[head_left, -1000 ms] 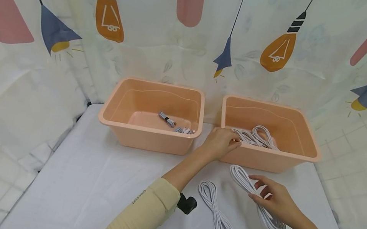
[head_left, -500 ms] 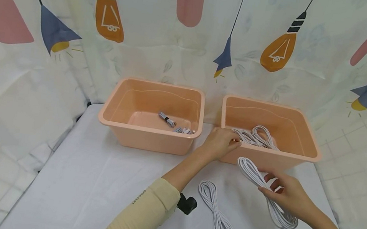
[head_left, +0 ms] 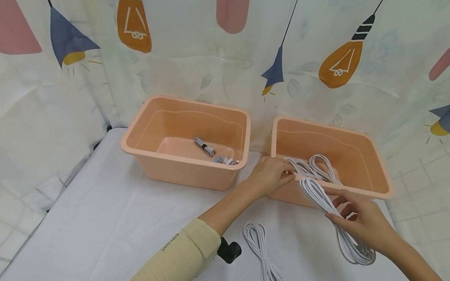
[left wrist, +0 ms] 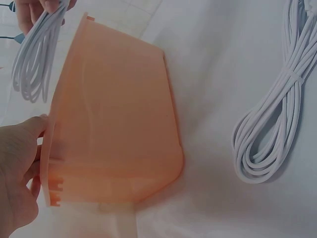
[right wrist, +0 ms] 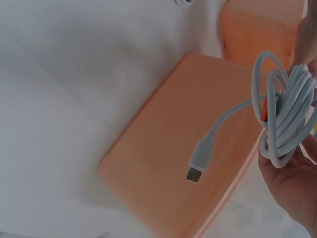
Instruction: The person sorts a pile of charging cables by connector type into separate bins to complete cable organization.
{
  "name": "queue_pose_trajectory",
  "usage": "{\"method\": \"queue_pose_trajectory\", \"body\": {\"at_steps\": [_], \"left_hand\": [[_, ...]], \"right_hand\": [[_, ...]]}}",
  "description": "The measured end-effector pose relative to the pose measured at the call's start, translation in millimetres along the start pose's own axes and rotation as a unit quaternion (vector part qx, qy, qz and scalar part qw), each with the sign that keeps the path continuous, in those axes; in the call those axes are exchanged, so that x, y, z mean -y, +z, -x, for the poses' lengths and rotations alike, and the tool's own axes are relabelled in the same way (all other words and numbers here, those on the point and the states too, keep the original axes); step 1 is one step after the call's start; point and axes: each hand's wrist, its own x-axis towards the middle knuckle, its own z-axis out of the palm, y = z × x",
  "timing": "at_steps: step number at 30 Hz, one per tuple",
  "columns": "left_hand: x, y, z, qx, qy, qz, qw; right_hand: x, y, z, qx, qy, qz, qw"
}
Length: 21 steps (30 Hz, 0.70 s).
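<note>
A bundle of white USB cable is pinched between the thumb and fingers of my right hand, tilted at the front wall of the right-hand peach bin. Its loose USB plug dangles from the coil in the right wrist view. My left hand grips that bin's rim at the near left corner. Inside the bin lie other white cable coils, partly hidden by the front rim. Another coiled white cable lies on the table in front, its plug toward me.
To the left stands a second peach bin, holding a small grey cable with a black tie and more short cables. A white cloth covers the table. Behind the bins hangs a printed curtain.
My right hand has raised the cable bundle from low over the table up toward the right bin's front rim. The left hand has stayed on the rim.
</note>
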Motion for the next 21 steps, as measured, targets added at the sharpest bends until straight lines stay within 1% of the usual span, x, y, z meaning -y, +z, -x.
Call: {"method": "queue_pose_trajectory", "body": {"at_steps": [4, 9, 12, 17, 19, 21], "left_hand": [[0.0, -0.2, -0.1, -0.004, 0.005, -0.003, 1.0], [0.2, -0.6, 0.4, -0.003, 0.002, 0.001, 1.0], [-0.2, -0.9, 0.5, 0.002, -0.003, 0.002, 1.0], [-0.3, -1.0, 0.0, 0.006, -0.005, -0.003, 1.0], [0.0, -0.8, -0.1, 0.003, -0.002, -0.006, 1.0], [0.3, -0.5, -0.2, -0.002, 0.003, -0.011, 0.9999]], "right_hand": [[1.5, -9.3, -8.0, 0.008, 0.012, 0.014, 1.0], [1.4, -22.1, -18.7, 0.017, 0.043, 0.019, 0.999], [-1.6, -28.7, -26.4, 0.017, 0.054, 0.027, 0.998], [-8.7, -37.3, -37.9, 0.011, 0.047, 0.046, 0.998], [-11.3, -40.2, -42.1, 0.008, 0.042, 0.048, 0.998], [-13.5, -43.2, -46.7, 0.01, 0.047, 0.049, 0.998]]}}
